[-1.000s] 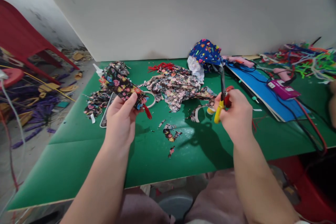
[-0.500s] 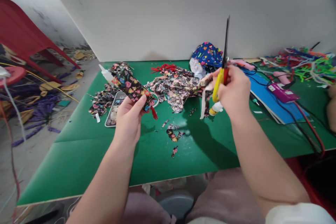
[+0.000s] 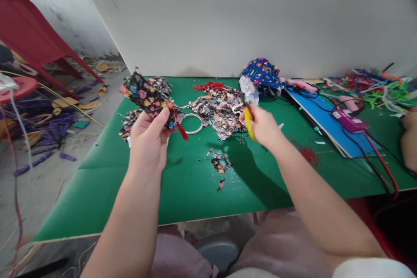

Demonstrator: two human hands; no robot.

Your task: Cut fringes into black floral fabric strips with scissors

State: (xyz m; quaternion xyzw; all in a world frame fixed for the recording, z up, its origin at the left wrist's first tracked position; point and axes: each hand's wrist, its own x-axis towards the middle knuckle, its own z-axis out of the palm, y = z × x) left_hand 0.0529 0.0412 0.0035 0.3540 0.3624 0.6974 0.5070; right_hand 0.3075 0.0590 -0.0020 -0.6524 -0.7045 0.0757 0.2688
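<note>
My left hand is closed around a black floral cloth piece, held tilted above the table. A small red tassel hangs from the piece's lower end. My right hand grips a pair of scissors by the yellow handle. The blades point away and are mostly hidden by the hand and cloth. Right beside the scissors lies a crumpled heap of floral fabric; whether my fingers touch it I cannot tell. Between the hands a white ring lies on the table.
Small floral scraps lie on the green table. Behind are red tassels and a blue patterned cloth bundle. To the right are red threads, a blue folder, a purple device with cables and coloured cords.
My right hand has come down and left with the scissors, towards the fabric heap. The floral cloth in my left hand has shifted left. Red threads now show on the right.
</note>
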